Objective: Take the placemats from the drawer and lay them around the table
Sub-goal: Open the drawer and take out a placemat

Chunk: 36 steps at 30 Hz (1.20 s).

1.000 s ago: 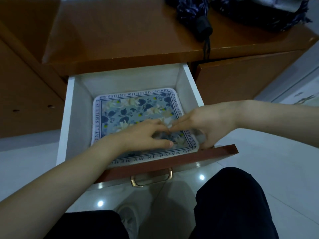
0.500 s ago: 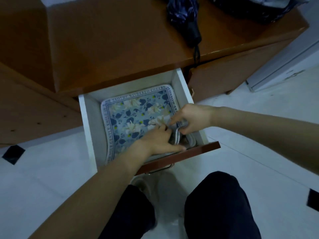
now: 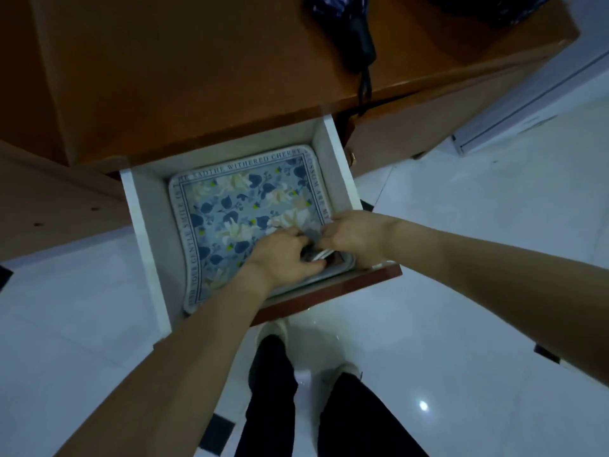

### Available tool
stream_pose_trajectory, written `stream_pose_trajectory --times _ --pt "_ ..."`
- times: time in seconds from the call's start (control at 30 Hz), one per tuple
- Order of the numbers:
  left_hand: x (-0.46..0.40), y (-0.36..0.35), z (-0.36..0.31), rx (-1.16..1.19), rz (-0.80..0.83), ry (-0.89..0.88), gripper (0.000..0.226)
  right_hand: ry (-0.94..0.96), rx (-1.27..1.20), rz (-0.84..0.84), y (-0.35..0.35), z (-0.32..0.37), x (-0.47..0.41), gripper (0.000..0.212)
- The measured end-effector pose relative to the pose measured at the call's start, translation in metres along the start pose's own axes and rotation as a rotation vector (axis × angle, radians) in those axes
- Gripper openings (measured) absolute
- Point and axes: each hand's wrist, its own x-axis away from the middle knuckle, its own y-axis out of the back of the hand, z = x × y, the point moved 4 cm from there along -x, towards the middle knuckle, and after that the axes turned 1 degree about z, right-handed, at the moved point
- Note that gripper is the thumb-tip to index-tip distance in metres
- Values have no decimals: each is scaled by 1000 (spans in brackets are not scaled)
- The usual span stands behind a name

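Placemats (image 3: 237, 209): floral blue stack, lettered border, lying flat in open white drawer (image 3: 138, 225). Left hand (image 3: 280, 255) and right hand (image 3: 354, 235): each grip curled, pinching the stack's lifted corner at 4 o'clock. Wooden bench (image 3: 197, 61) at 12 o'clock carries folded umbrella (image 3: 349, 28).

Domestic room, dimly lit: glossy white tiled floor (image 3: 461, 258), orange-brown wooden cabinet (image 3: 197, 77) with open drawer (image 3: 336, 166), folded umbrella (image 3: 346, 34) lying on top.
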Motion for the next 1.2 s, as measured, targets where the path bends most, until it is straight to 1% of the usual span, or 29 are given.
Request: stream_pose_trajectory --times 0.1,0.27,0.33,0.4,0.47,0.53,0.63,0.7,0.8,0.87,0.93,1.0,1.13,1.2 --pt "-1 3 2 35 16 12 53 25 72 -2 4 7 -2 59" --pt "3 5 2 150 98 25 64 -30 153 -7 6 10 -6 61" --pt "6 8 0 181 109 21 57 -39 151 19 5 12 -4 66" --pt "9 12 -4 166 94 16 52 -45 107 6 8 12 0 68" --pt "11 11 -5 159 94 33 55 -15 42 -64 9 13 2 62" --pt "14 6 -5 149 126 47 65 -8 -22 -106 11 12 4 51" --pt "17 0 -3 136 171 71 75 -55 -24 -20 12 7 6 35" --pt "19 -3 -2 168 186 92 80 -28 -65 -26 13 5 5 26" --pt "19 -8 -4 182 192 112 89 -23 -133 -40 13 1 4 21" --pt "20 -11 -8 182 160 118 91 -38 -214 -51 18 -3 5 18" --pt "21 -10 -11 209 92 137 90 -64 -356 -95 23 -8 8 15" --pt "23 -7 -12 242 28 157 87 -81 -486 -146 28 -14 13 16" --pt "35 4 -9 214 -127 171 71 -101 -625 -250 41 -20 24 18" --pt "44 9 -6 182 -138 183 66 -124 -683 -313 49 -24 29 21"
